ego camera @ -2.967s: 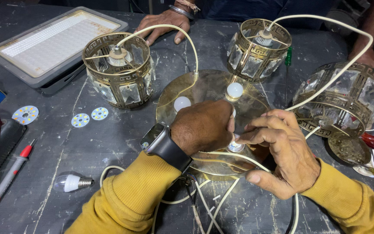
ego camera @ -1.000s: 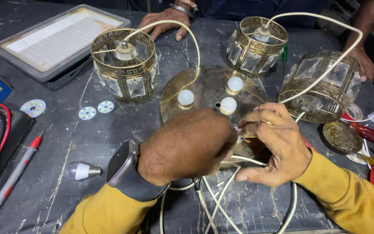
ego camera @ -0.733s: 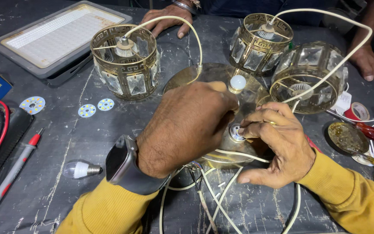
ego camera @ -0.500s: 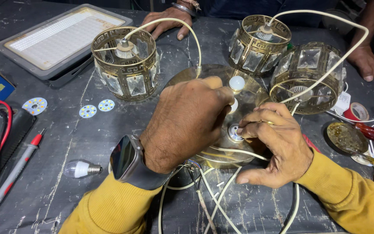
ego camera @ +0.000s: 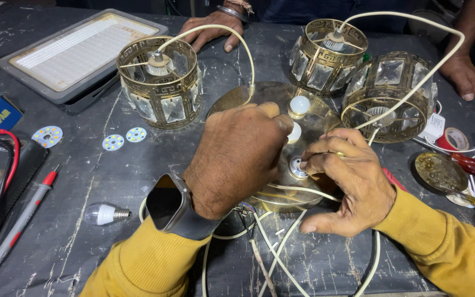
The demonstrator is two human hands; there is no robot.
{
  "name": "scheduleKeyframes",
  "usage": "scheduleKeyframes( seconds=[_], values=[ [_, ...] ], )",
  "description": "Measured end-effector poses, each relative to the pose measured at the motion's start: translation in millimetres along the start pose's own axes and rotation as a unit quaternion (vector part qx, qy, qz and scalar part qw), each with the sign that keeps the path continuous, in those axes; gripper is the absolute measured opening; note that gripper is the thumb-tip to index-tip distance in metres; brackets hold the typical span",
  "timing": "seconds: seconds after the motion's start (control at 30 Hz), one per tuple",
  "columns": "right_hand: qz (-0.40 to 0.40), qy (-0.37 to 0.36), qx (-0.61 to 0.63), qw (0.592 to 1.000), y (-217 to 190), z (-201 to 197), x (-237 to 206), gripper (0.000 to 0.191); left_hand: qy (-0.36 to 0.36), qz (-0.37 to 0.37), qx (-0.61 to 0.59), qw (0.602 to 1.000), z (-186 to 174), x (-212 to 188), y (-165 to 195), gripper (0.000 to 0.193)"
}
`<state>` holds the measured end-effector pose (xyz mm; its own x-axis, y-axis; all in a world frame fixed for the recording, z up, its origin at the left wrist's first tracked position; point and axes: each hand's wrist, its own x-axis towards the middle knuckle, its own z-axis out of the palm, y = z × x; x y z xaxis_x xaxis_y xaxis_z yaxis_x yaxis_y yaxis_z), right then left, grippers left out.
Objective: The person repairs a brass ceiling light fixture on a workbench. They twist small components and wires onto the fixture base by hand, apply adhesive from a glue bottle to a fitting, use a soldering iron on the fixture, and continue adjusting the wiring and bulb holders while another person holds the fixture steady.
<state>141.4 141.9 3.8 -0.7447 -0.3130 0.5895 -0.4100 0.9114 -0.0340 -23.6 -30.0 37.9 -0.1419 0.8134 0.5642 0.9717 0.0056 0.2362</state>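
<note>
The left hand (ego camera: 237, 157) is lying curled over the round brass ceiling plate (ego camera: 232, 99), which is sitting at the middle of the dark counter (ego camera: 83, 181); its fingers are pressed together and bent down against the plate, though what they are gripping beneath is hidden. The right hand (ego camera: 347, 181) is resting on the plate's right edge, its fingers (ego camera: 317, 159) pinching at a small silver fitting (ego camera: 297, 168) set in the plate. Two white knobs (ego camera: 299, 104) are standing on the plate just above the hands, one behind the other.

Three gilded cage lamp shades with glass panels are ringing the plate: one shade (ego camera: 160, 80) to the left, one (ego camera: 328, 49) at the upper right, and one tilted shade (ego camera: 388, 96) further right. Each is trailing a cream cable (ego camera: 237, 41) arching back to the plate, and more cream cables are spilling from under the plate toward the near edge.

Three small round LED discs (ego camera: 48, 136) are lying on the counter to the left, near one loose small bulb (ego camera: 103, 213). One flat LED panel light (ego camera: 78, 52) is sitting at the upper left. A red probe (ego camera: 20, 223) is lying at the far left. Two hands of another person (ego camera: 210, 27) are resting on the counter's far edge, well apart from each other.
</note>
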Motion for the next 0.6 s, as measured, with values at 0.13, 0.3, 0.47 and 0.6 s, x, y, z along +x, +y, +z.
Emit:
scheduleKeyframes(
  seconds=[0.13, 0.3, 0.47, 0.6],
  values=[
    [-0.011, 0.003, -0.002, 1.000, 0, 2, -1, 0.080, -0.022, -0.004, 0.003, 1.000, 6, 0, 0, 0.027],
    [-0.012, 0.009, 0.006, 1.000, 1, 3, -3, 0.082, -0.045, 0.015, -0.020, 0.999, 15, -2, -2, 0.031],
    [-0.024, 0.013, -0.001, 1.000, 1, 4, -5, 0.085, -0.075, 0.030, -0.040, 0.996, 26, -4, -5, 0.022],
    [-0.009, 0.010, 0.007, 1.000, 0, 4, -6, 0.084, -0.097, 0.055, -0.032, 0.993, 29, -5, -7, 0.013]
  ],
)
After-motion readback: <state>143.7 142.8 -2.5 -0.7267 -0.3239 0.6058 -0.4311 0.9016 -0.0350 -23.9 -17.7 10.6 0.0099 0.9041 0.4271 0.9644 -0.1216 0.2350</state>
